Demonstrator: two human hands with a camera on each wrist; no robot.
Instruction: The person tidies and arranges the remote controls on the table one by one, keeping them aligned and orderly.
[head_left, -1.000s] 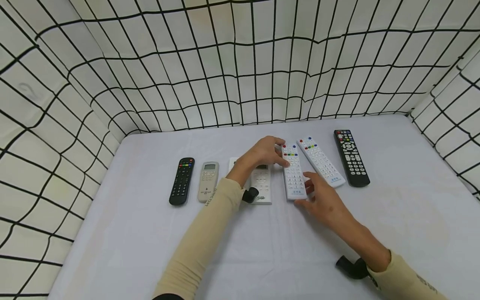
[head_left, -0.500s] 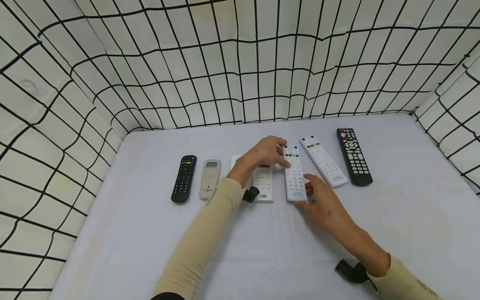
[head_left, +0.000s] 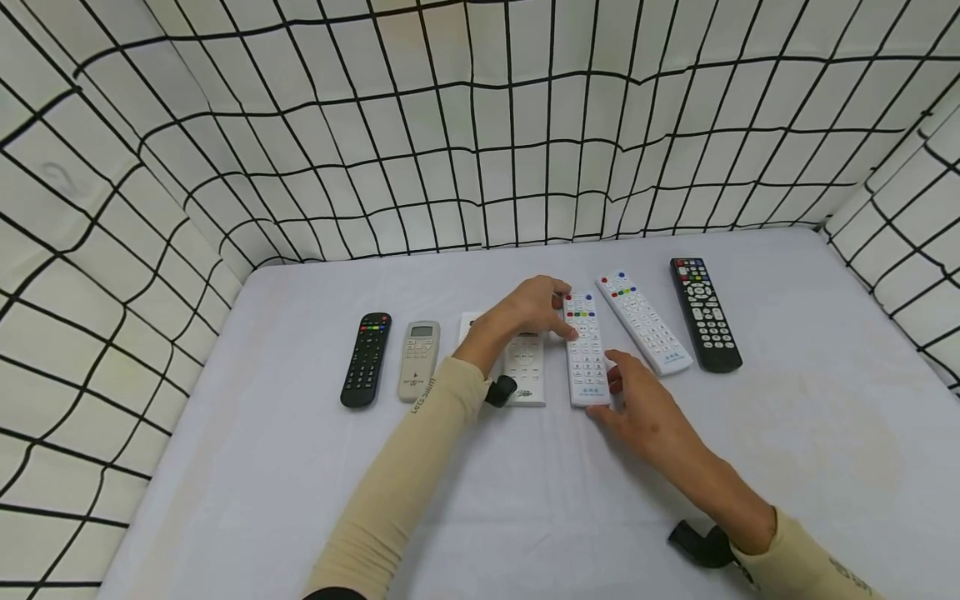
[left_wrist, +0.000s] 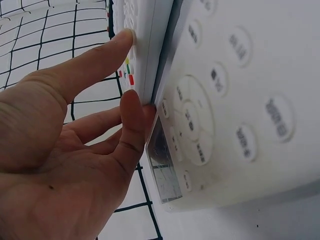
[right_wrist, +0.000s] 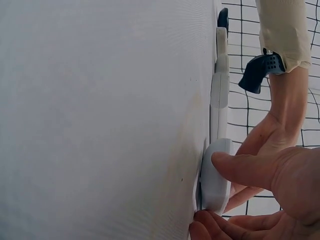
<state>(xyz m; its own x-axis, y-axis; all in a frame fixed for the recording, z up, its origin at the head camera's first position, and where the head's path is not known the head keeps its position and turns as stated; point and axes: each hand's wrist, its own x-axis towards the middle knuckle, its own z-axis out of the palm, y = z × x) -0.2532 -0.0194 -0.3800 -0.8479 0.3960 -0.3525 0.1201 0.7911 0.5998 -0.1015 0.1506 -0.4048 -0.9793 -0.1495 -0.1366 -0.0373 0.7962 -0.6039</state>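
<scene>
A white remote control (head_left: 587, 350) with coloured buttons near its top lies on the white table. My left hand (head_left: 534, 304) holds its upper end, thumb (left_wrist: 122, 42) on the button face and fingers near the top edge. At the lower end, my right hand (head_left: 648, 408) grips it, the thumb (right_wrist: 235, 165) against the near end and the other fingers along the right side. Just left of it lies a white remote with a small screen (head_left: 525, 375), partly hidden by my left forearm. Another white remote (head_left: 645, 323) lies slanted to the right.
At the far right is a black remote (head_left: 705, 317). A beige remote with a screen (head_left: 418, 358) and a black remote (head_left: 366, 360) lie on the left. Beneath my left wrist, another white object (head_left: 467, 323) shows only partly. Black netting (head_left: 480, 150) surrounds the table (head_left: 262, 467).
The held white remote has slid slightly toward me and a little left, its lower end now about level with the screened white remote's. Both hands keep their places on it.
</scene>
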